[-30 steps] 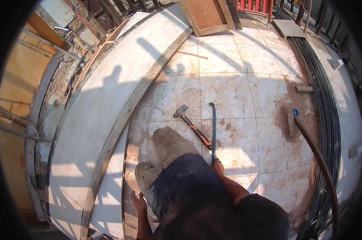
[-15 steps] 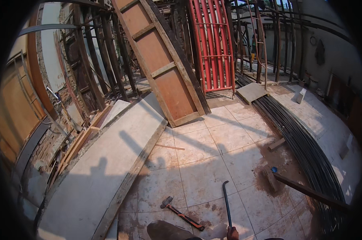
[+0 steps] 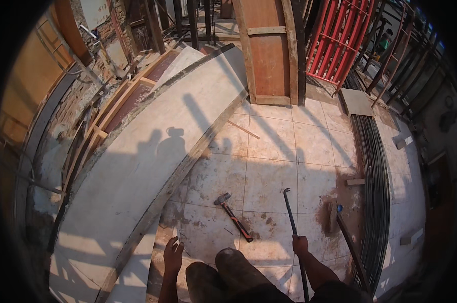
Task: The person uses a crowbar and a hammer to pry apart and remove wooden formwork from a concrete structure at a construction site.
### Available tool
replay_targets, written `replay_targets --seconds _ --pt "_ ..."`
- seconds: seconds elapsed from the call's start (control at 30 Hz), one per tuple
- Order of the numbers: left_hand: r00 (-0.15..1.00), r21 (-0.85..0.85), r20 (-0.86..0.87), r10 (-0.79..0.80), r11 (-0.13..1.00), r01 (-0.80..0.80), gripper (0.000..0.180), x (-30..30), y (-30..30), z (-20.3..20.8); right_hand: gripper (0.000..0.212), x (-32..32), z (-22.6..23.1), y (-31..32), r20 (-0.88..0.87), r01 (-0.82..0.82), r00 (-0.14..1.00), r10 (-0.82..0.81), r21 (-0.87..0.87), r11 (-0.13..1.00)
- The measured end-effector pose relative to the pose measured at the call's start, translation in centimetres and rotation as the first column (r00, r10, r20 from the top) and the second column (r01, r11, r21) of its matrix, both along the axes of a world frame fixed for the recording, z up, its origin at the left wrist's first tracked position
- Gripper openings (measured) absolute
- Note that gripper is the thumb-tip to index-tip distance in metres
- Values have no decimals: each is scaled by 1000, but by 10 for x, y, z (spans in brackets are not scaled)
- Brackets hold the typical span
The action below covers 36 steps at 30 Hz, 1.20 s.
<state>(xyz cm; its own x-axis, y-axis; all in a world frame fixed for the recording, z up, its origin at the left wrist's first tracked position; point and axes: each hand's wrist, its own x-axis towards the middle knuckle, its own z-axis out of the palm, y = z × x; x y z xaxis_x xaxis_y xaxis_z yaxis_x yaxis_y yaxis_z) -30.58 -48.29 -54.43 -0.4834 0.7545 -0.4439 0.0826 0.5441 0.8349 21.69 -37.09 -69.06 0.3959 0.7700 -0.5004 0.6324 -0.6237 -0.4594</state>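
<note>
My right hand (image 3: 300, 245) is closed round the shaft of a dark crowbar (image 3: 290, 214). The bar's hooked end points away from me above the tiled floor, and its lower part runs back past my wrist. My left hand (image 3: 173, 255) is raised beside the edge of a large pale slab, its fingers loosely bent and apart, with nothing in them. Between the two hands, beyond my knees, a hammer (image 3: 233, 219) with a black and orange handle lies on the tiles. Its metal head points away to the left.
The long pale slab (image 3: 137, 177) fills the left side. A wood-framed panel (image 3: 271, 60) and a red metal frame (image 3: 339, 43) stand at the back. Along the right runs a bundle of dark rods (image 3: 372, 166), with a long-handled tool (image 3: 350, 240) beside it. Blocks lie further right.
My view has tilted down and turned left. My left hand has come into sight, and more of my right arm and the crowbar shows. The hammer lies as before.
</note>
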Motion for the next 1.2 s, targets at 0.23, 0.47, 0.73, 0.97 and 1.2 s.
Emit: replay_targets --seconds 0.23,0.47,0.73,0.97,1.2 --pt "991 -60 109 -79 995 86 42 71 -9 188 29 -77 246 42 -447 -27 895 2 -51 998" --pt "920 93 202 -335 942 322 41 102 104 349 33 -208 429 216 -637 -217 752 167 0 976" --pt "793 194 532 -297 954 227 67 72 288 410 41 -403 488 449 -775 -170 602 192 111 979" --pt "680 1 732 40 998 -60 70 59 453 460 48 -533 483 651 -535 -20 822 195 315 949" --pt "819 -209 497 287 955 -208 46 -22 527 463 41 -570 459 716 -878 60 478 19 55 997"
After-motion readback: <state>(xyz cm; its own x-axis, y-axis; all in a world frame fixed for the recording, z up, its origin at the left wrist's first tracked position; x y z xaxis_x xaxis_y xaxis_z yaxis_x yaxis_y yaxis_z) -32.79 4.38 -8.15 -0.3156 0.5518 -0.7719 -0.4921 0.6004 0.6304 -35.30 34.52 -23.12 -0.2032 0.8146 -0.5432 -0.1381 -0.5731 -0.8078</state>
